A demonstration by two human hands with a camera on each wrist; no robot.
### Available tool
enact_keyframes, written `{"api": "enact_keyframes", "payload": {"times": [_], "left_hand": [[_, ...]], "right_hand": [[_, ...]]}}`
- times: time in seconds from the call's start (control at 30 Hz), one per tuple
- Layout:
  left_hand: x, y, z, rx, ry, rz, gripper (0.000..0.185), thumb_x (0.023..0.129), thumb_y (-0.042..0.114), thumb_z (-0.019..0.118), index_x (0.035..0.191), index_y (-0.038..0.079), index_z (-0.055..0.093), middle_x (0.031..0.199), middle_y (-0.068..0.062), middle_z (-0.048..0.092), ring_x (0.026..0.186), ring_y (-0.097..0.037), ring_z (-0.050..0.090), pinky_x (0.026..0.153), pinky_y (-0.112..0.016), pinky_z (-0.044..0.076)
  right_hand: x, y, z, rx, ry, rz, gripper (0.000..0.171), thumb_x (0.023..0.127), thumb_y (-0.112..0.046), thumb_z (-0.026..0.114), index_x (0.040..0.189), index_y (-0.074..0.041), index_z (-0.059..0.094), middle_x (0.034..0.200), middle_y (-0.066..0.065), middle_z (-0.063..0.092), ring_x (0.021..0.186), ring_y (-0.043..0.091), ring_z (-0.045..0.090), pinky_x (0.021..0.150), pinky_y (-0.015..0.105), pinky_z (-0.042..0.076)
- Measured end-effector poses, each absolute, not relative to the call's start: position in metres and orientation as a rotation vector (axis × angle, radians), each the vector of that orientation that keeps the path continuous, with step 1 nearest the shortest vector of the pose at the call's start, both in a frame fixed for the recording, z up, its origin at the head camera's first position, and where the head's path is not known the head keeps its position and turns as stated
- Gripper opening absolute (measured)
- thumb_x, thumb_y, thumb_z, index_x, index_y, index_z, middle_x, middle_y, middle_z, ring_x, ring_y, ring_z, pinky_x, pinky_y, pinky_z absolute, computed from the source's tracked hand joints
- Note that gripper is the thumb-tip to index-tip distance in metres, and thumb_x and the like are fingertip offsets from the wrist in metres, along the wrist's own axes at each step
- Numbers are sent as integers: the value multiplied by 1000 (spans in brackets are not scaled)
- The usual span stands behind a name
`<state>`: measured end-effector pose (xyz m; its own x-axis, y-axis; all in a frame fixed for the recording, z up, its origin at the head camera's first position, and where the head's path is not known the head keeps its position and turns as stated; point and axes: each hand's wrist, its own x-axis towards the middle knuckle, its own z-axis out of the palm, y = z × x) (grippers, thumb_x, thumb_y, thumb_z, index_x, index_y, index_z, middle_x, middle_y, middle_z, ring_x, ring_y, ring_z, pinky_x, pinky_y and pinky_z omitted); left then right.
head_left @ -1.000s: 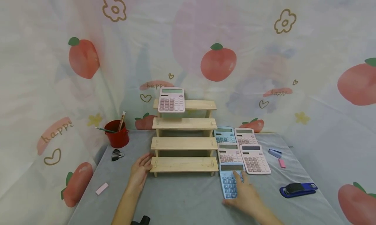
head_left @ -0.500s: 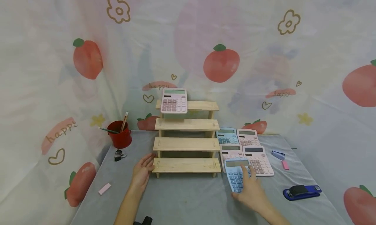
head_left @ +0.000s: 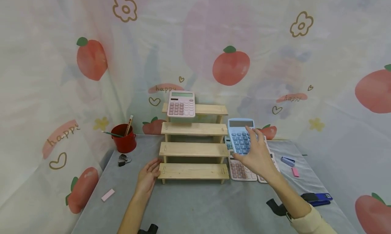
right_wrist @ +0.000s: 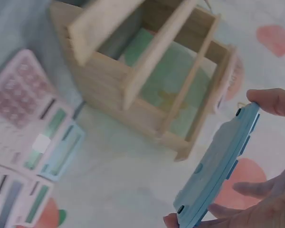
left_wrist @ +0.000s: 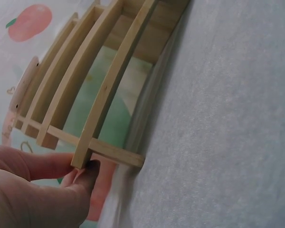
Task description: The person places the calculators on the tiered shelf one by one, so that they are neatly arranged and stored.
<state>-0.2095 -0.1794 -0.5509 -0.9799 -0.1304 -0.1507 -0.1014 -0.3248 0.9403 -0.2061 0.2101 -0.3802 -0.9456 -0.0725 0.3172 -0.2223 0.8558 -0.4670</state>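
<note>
our right hand (head_left: 258,156) holds the blue calculator (head_left: 241,136) up off the desk (head_left: 198,207), keys facing us, just to the right of the wooden stepped rack (head_left: 193,149) and about level with its second step from the top. the right wrist view shows why it sits steady: the thumb is on one long edge and the fingertips (right_wrist: 254,189) curl round the other, so the blue calculator (right_wrist: 213,164) is pinched edgewise rather than laid flat in the palm, which leaves its back free to lean against a step.

our left hand (head_left: 147,176) lies on the desk at the rack's left end, fingers nearly straight, grasping nothing; in the left wrist view its fingertips (left_wrist: 88,173) press against the end of the lowest step of the rack (left_wrist: 92,102), a brace that we judge keeps the light frame from sliding.

a pink calculator (head_left: 181,104) already leans on the top step, tilted back so its display faces forward. the remaining calculators (head_left: 242,169) lie flat in a close group on the desk just right of the rack, partly hidden behind our right hand. further off are a red cup (head_left: 123,138) with pencils at the left, a binder clip (head_left: 123,159), a pink eraser (head_left: 107,195), and a blue stapler (head_left: 316,198) near our right forearm.
</note>
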Motion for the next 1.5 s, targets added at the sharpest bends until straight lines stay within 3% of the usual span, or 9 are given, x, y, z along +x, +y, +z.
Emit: {"api": "enact_keyframes", "payload": {"times": [0.17,0.47,0.77,1.07,1.33,1.5], "left_hand": [[-210,-178,-550,326,-1815,-2523,65,93,-19,51,155,-9,36,159,-29,41,149,-38,38,94,-20,51],[-207,-179,-550,307,-1832,-2510,65,92,-21,48,155,-8,36,159,-29,40,150,-36,35,91,-19,50],[-207,-175,-551,306,-1815,-2497,65,90,-22,48,153,-10,38,158,-31,41,148,-40,37,88,-18,50],[-209,-172,-550,328,-1815,-2493,63,91,-19,51,153,-9,40,157,-31,43,146,-39,41,95,-23,51],[-208,-173,-547,344,-1847,-2491,61,94,-18,49,154,-7,39,158,-28,43,148,-37,40,88,-17,50],[-208,-176,-548,353,-1845,-2494,63,94,-18,51,155,-8,37,159,-29,41,148,-37,40,90,-19,51]], "right_hand": [[-244,183,-355,272,-2700,797,110,81,-33,87,166,-10,21,163,26,19,111,48,57,81,58,52],[-312,132,-338,251,-2732,803,108,77,-39,85,164,-15,26,165,21,19,130,52,44,100,71,37],[-356,108,-347,184,-2716,872,104,78,-39,85,163,-14,30,164,24,20,131,54,43,102,68,36],[-361,115,-366,241,-2589,915,95,87,-52,78,161,-11,35,169,22,16,135,53,48,106,65,43],[-336,158,-372,259,-2483,1008,76,92,-44,74,152,-6,48,167,20,26,144,50,40,110,67,37],[-312,191,-385,260,-2532,973,70,95,-42,72,150,-6,50,166,20,29,146,49,37,110,68,35]]}}
